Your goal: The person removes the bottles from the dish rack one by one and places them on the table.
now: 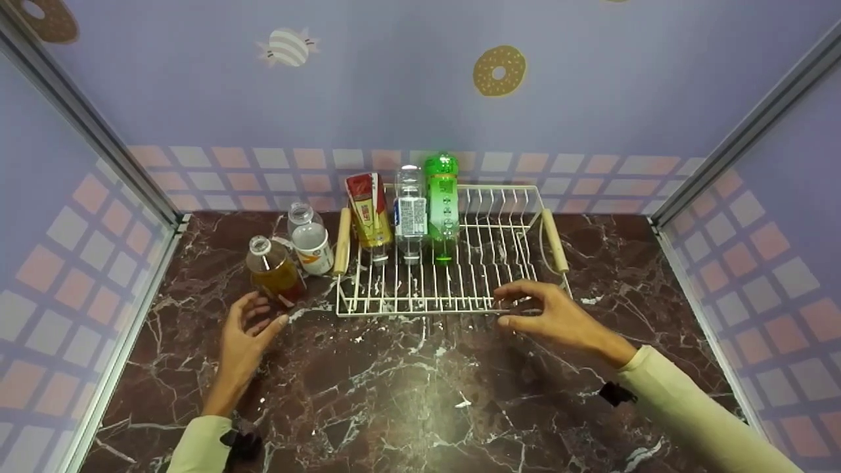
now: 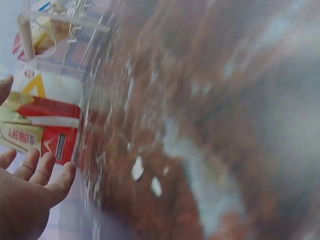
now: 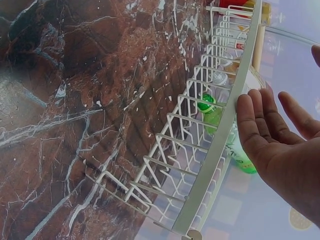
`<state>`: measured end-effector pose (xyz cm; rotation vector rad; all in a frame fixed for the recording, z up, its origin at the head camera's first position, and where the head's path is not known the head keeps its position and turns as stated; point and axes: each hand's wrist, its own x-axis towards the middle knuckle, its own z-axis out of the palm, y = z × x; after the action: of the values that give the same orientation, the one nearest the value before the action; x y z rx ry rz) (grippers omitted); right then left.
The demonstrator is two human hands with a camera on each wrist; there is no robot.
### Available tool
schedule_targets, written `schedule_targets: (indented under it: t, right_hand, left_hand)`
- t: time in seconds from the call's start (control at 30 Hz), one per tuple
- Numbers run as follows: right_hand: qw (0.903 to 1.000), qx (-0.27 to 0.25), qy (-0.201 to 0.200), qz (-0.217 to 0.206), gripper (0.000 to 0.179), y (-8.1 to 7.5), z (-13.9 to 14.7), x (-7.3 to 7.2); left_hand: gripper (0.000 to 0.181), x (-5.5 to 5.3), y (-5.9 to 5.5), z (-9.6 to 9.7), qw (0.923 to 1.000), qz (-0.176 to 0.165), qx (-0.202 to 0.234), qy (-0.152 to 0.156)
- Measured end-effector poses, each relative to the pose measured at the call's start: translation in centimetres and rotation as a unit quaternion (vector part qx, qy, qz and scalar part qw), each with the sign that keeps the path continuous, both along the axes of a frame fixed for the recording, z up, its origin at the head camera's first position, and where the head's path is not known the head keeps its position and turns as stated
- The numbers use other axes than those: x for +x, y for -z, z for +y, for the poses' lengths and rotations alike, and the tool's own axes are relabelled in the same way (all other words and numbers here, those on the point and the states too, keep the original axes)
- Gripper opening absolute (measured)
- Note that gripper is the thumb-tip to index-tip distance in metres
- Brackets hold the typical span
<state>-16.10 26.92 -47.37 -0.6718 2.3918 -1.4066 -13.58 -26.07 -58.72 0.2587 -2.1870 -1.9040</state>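
Note:
My left hand (image 1: pixel 246 338) is just in front of a clear bottle of amber drink (image 1: pixel 276 272), fingers loosely bent and apart. In the left wrist view the fingers (image 2: pixel 42 170) lie near that bottle's red and yellow label (image 2: pixel 55 127); contact cannot be told. My right hand (image 1: pixel 548 315) holds nothing at the front right of a white wire rack (image 1: pixel 420 314). Its fingertips (image 3: pixel 245 105) appear beside the rack's front bar; whether they touch is unclear. In the rack's left half stand a red and yellow bottle (image 1: pixel 369 210), a clear bottle (image 1: pixel 410 213) and a green bottle (image 1: pixel 443 207), apparently upside down.
A clear bottle with a white label (image 1: pixel 312 246) stands between the amber bottle and the rack. Wooden handles (image 1: pixel 555 240) top the rack's two ends. Dark marbled tabletop (image 1: pixel 394 407) extends in front, with patterned walls (image 1: pixel 394 85) at the back and sides.

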Motion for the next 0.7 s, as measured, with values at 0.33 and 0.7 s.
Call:
schedule_targets:
  t: [0.33,0.7]
  right_hand:
    - [0.9999,0.005,0.007,0.012,0.054,-0.2,0.2,-0.2]
    - [0.9993,-0.020,0.017,0.026,0.047,0.4,0.5,-1.0]
  left_hand:
    - [0.074,1.0,-1.2,2.1,0.9977,0.003,-0.041,0.054]
    - [0.080,0.7,-2.4,4.4,0.9897,0.024,-0.077,0.118]
